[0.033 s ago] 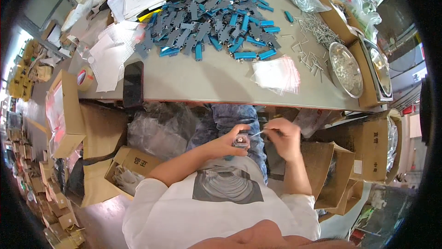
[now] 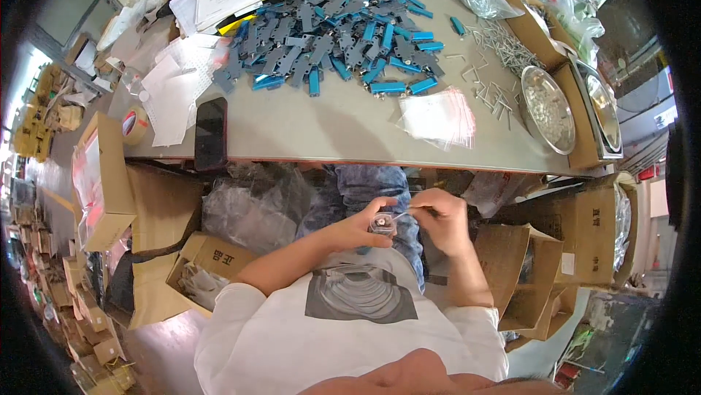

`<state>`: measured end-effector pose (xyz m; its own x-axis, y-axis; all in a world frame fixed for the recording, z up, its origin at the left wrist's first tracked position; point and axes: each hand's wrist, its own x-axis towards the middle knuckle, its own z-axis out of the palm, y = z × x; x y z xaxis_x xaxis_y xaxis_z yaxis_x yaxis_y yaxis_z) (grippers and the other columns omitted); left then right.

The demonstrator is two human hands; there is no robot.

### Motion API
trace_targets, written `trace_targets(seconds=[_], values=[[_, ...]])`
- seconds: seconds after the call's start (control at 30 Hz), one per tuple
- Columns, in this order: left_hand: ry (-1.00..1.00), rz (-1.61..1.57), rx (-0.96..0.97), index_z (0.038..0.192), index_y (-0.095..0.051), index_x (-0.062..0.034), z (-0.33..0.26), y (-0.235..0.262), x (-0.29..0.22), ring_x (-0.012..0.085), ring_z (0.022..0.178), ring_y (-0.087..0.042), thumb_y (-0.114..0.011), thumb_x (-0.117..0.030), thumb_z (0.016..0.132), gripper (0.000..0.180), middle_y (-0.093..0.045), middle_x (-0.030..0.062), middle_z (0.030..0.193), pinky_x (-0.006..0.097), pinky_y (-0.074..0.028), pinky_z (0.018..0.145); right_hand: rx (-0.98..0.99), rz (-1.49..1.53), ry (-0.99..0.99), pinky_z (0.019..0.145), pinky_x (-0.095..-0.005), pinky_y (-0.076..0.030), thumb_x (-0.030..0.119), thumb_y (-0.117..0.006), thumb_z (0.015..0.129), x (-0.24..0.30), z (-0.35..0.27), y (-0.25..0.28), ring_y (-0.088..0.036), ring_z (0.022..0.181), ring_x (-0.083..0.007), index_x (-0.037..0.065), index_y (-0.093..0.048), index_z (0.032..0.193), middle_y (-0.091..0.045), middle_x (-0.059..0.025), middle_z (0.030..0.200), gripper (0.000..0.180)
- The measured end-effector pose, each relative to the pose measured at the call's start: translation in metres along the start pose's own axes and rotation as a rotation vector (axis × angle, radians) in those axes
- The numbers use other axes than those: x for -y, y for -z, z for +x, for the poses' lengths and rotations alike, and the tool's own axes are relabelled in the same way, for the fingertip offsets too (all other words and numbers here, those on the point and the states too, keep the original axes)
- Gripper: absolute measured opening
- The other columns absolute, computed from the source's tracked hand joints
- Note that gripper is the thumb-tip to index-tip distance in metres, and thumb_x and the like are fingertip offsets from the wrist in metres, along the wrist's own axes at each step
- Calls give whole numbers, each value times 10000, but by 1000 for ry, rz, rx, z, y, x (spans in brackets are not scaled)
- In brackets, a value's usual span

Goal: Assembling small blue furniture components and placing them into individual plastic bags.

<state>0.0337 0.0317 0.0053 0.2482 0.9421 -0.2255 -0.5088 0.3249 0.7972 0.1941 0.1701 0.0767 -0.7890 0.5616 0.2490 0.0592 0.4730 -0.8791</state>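
Above my lap, my left hand (image 2: 358, 228) is closed around a small clear-walled piece (image 2: 382, 224) with a round metal part showing at its end. A bit of blue (image 2: 363, 250) shows below that hand; whether it belongs to the same piece I cannot tell. Close by on the right, my right hand (image 2: 444, 221) pinches a thin metal rod (image 2: 402, 214). The rod slants toward the top of the clear piece, and whether its tip touches is too small to make out. Both hands are in front of the table edge.
On the table (image 2: 292, 128) lies a heap of blue and dark grey hardware pieces (image 2: 321, 48). To its right are printed plastic bags (image 2: 438, 117), L-shaped metal rods (image 2: 500, 96) and a metal bowl (image 2: 548, 112) of small parts. A phone (image 2: 211, 134) rests at the front edge. Cardboard boxes (image 2: 522, 271) flank me.
My right hand has moved a little left, bringing the thin metal rod nearer to the clear-walled piece. My left hand holds its place.
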Motion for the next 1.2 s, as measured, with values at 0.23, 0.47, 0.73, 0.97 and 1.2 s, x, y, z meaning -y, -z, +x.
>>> trace_targets(seconds=[0.23, 0.47, 0.73, 0.97, 1.2], values=[[-89, 20, 11, 1452, -189, -72, -1, 7, 3, 178, 1191, -411, -800, -276, 762, 945, -405, 78, 1289, 343, -367, 977, 305, 64, 60, 720, -367, -498, 21, -705, 768, 2, 4, -35, -628, 796, -292, 20, -689, 894, -648, -125, 862, 127], [-70, 14, 87, 1457, -214, -37, -7, 13, 4, 163, 1228, -411, -795, -301, 769, 938, -446, 85, 1305, 327, -357, 1008, 333, -64, 214, 842, -402, -466, 62, -750, 726, -4, 0, -24, -591, 961, -346, 39, -697, 856, -618, -150, 1056, 142], [-162, 243, -322, 1168, -591, 31, -17, 9, 18, 126, 965, -593, -641, -166, 908, 330, -654, 58, 1066, 276, -473, 841, 201, 25, 0, 603, -339, -501, 55, -771, 703, -18, -13, -29, -637, 711, -278, 8, -675, 772, -664, -136, 895, 126], [-561, 880, -474, 966, -633, -15, -11, 9, 16, 208, 801, -636, -626, -123, 882, 137, -667, 116, 936, 331, -508, 699, 120, 13, -235, 584, -357, -480, 55, -760, 718, -15, -20, -35, -606, 645, -281, 5, -619, 802, -625, -109, 741, 171], [-729, 1068, -400, 875, -585, -33, -5, 0, 7, 295, 732, -615, -603, -61, 850, 41, -618, 133, 813, 367, -498, 666, 204, -10, 90, 661, -407, -455, 21, -651, 740, -22, -24, -36, -553, 771, -342, 26, -568, 834, -542, -151, 818, 126]])
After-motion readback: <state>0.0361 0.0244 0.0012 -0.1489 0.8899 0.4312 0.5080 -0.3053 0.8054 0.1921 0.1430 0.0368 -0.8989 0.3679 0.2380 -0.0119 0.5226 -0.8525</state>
